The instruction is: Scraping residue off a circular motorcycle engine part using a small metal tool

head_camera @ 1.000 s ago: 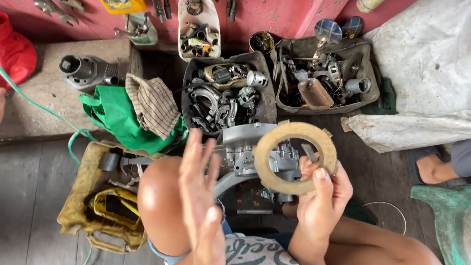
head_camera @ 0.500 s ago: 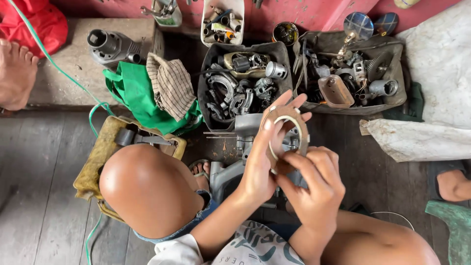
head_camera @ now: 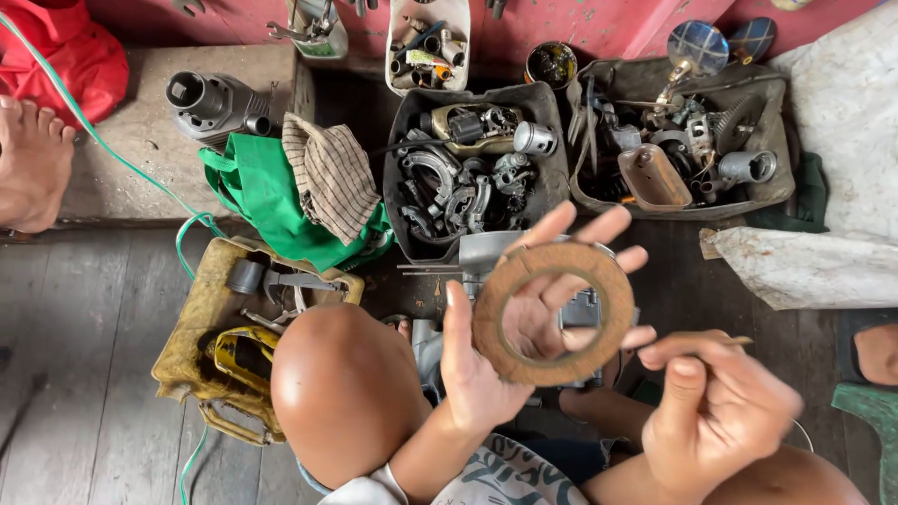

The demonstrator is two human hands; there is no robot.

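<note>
Head view, ring (head_camera: 554,313) on left hand (head_camera: 505,337)

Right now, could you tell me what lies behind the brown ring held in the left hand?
Through the brown ring show the left hand fingers and a grey metal engine part; the rest of that part is covered.
</note>
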